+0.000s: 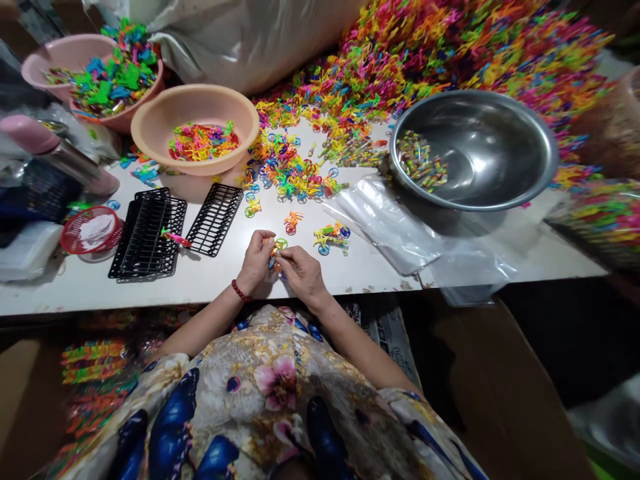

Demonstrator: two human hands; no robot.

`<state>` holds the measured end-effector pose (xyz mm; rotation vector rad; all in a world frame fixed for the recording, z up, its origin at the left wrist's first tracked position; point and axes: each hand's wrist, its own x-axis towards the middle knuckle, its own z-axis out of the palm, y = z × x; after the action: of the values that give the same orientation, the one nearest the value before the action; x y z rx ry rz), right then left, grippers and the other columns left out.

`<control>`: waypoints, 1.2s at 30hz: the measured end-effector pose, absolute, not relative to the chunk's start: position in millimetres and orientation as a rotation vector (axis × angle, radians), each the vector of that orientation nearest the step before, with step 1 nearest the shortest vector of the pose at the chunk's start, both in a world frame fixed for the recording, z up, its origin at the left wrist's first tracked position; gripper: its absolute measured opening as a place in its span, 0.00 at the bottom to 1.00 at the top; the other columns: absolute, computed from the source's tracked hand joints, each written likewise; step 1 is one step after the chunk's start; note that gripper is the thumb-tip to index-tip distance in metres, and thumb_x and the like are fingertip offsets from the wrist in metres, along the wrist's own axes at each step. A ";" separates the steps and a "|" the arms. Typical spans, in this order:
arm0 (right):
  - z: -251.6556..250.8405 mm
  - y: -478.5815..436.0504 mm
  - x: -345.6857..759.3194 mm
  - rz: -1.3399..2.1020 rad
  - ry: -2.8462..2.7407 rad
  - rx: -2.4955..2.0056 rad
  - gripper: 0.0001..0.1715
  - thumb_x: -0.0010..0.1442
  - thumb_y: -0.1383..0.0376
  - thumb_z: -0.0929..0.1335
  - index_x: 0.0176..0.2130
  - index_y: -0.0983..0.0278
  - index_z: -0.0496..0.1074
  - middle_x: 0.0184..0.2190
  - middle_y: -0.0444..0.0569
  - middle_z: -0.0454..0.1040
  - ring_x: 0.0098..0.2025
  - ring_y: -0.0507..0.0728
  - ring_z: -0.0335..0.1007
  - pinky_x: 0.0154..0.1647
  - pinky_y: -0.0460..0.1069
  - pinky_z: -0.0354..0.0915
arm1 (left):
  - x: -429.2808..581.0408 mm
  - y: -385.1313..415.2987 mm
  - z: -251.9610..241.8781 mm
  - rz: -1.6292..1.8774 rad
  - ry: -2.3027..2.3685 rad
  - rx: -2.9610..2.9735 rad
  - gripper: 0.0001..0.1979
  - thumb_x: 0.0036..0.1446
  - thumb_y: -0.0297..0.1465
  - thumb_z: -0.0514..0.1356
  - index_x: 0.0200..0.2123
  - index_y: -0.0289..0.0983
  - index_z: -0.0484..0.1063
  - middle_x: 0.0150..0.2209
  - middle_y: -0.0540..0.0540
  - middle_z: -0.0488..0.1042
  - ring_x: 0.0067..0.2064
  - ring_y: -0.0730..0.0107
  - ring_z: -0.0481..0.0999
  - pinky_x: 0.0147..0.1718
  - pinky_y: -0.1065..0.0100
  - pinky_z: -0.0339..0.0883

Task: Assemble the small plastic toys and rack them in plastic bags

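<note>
Near the table's front edge, my left hand [257,261] and my right hand [303,273] meet with fingers pinched. Between them is a small plastic toy bicycle [280,245] in several colours with a green wheel; fingers hide part of it. Just beyond lies an orange toy bicycle [293,221]. To the right of my hands sits a little cluster of toy bicycles [330,237] with small clear pieces by it. A heap of toy bicycles [295,170] spreads farther back.
Black plastic racks [215,220] lie left, near a red basket [93,230]. A pink basin [195,97] holds colourful pieces; a steel bowl [500,150] holds small tubes. Clear plastic bags [390,227] lie right. A large pile of plastic parts [450,53] covers the back.
</note>
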<state>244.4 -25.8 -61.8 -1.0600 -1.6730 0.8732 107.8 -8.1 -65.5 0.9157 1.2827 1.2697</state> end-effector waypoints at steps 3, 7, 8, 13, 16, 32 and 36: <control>-60.6 -30.3 242.6 0.812 -1.753 -1.059 0.07 0.68 0.62 0.66 0.40 0.60 0.74 0.35 0.49 0.76 0.38 0.56 0.74 0.41 0.50 0.70 | 110.1 -7.6 -67.2 1.264 1.269 0.880 0.10 0.58 0.36 0.61 0.39 0.38 0.66 0.27 0.54 0.65 0.27 0.74 0.65 0.27 0.72 0.60; -61.5 -35.7 243.0 0.737 -1.810 -1.079 0.08 0.68 0.63 0.64 0.39 0.61 0.73 0.35 0.50 0.75 0.39 0.57 0.73 0.43 0.51 0.69 | 116.1 -8.4 -66.7 1.241 1.286 0.890 0.10 0.58 0.35 0.60 0.40 0.39 0.65 0.27 0.54 0.65 0.26 0.74 0.66 0.26 0.72 0.59; -62.7 -36.1 244.8 0.738 -1.806 -1.082 0.07 0.68 0.63 0.65 0.40 0.61 0.73 0.35 0.50 0.75 0.39 0.57 0.73 0.43 0.51 0.70 | 117.7 -8.1 -65.9 1.221 1.286 0.909 0.10 0.58 0.36 0.60 0.41 0.39 0.64 0.27 0.54 0.65 0.26 0.74 0.66 0.26 0.71 0.59; -70.4 -27.5 269.6 0.693 -1.762 -1.167 0.08 0.68 0.61 0.66 0.43 0.61 0.74 0.36 0.49 0.77 0.39 0.57 0.74 0.43 0.52 0.70 | 119.9 8.5 -61.7 1.037 1.370 1.206 0.11 0.66 0.40 0.54 0.38 0.39 0.66 0.30 0.51 0.67 0.31 0.70 0.67 0.32 0.69 0.61; -72.7 -17.1 288.5 0.392 -1.843 -1.309 0.09 0.68 0.62 0.66 0.43 0.61 0.76 0.40 0.53 0.77 0.45 0.61 0.71 0.51 0.57 0.67 | 117.0 34.4 -64.8 1.050 1.513 1.389 0.13 0.66 0.40 0.54 0.32 0.39 0.66 0.31 0.49 0.67 0.35 0.66 0.67 0.37 0.66 0.62; -79.2 -4.0 284.7 0.178 -2.108 -1.328 0.09 0.68 0.65 0.66 0.42 0.62 0.76 0.44 0.53 0.77 0.47 0.61 0.67 0.51 0.57 0.61 | 119.8 82.5 -83.2 0.965 1.572 1.383 0.12 0.49 0.29 0.66 0.26 0.38 0.64 0.25 0.53 0.64 0.29 0.71 0.63 0.30 0.69 0.56; -78.4 -0.7 282.4 0.202 -2.112 -1.325 0.09 0.69 0.65 0.65 0.41 0.62 0.76 0.44 0.53 0.77 0.47 0.61 0.68 0.52 0.57 0.60 | 109.2 68.2 -78.4 1.127 1.191 0.890 0.15 0.47 0.31 0.68 0.37 0.38 0.68 0.24 0.56 0.66 0.25 0.75 0.65 0.27 0.71 0.59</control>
<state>282.4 -0.7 -78.4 -1.3246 -2.1118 0.2023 109.2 68.2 -78.4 0.8899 1.1907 1.1274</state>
